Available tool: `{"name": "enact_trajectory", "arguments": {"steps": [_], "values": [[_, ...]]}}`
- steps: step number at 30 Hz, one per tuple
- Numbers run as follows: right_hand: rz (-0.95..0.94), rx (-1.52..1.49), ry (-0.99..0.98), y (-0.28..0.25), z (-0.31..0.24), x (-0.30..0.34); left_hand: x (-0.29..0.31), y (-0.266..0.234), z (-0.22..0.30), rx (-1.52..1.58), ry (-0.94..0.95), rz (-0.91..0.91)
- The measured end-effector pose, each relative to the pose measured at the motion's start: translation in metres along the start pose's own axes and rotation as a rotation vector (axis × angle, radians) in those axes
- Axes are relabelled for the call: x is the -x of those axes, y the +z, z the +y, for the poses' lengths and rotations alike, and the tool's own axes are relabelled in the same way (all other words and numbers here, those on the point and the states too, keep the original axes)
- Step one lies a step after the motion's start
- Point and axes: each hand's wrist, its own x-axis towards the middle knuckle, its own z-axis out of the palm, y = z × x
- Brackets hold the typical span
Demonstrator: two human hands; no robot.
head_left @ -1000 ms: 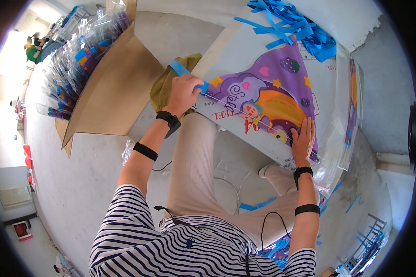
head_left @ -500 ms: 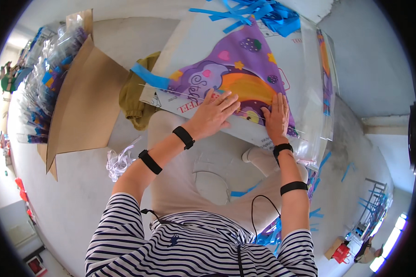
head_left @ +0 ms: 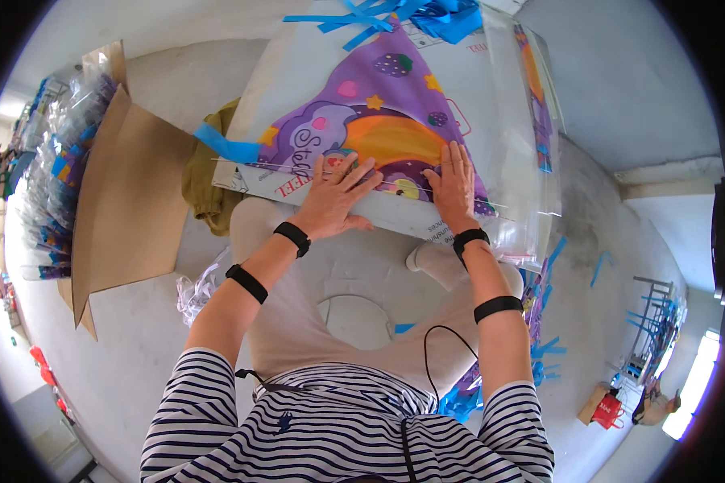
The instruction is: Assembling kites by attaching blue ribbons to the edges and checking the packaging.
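Observation:
A purple triangular kite [head_left: 379,80], printed with stars, hearts and berries, lies flat on a white printed board or box [head_left: 258,121]. A thin white rod [head_left: 278,167] runs along its near edge. My left hand [head_left: 334,197] rests on that edge, left of the middle, fingers spread and partly covering the print. My right hand [head_left: 453,183] lies flat near the right corner, its fingers stretched toward the far tip. Neither hand grips anything. From the kite's left corner sticks out a blue fabric strip [head_left: 225,145].
Blue strips [head_left: 451,20] are heaped at the board's far end. Clear plastic sleeves [head_left: 532,121] lie along its right side. An open cardboard box [head_left: 129,201] stands left, beside many bagged pieces [head_left: 52,177]. Olive cloth [head_left: 209,185] and white ribbon [head_left: 197,290] are nearby.
The whole view has shifted, so the board and kite appear farther left and slightly higher. Both hands stay flat on nearly the same parts of the kite.

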Motion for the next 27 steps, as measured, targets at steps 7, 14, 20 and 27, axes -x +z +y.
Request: {"name": "enact_trajectory", "arguments": {"steps": [7, 14, 20, 27], "values": [[-0.019, -0.001, 0.015, 0.001, -0.006, -0.003, 0.0, -0.004, -0.001, -0.03, -0.012, -0.018], [-0.064, 0.027, 0.073, -0.004, -0.011, -0.002, 0.0, -0.001, -0.001, -0.041, -0.014, -0.03], [-0.055, -0.002, 0.098, -0.005, -0.01, -0.001, -0.001, -0.001, 0.002, -0.048, -0.008, -0.033], [0.107, -0.091, 0.237, -0.06, 0.044, -0.007, 0.001, 0.002, -0.002, -0.038, -0.001, -0.007]]}}
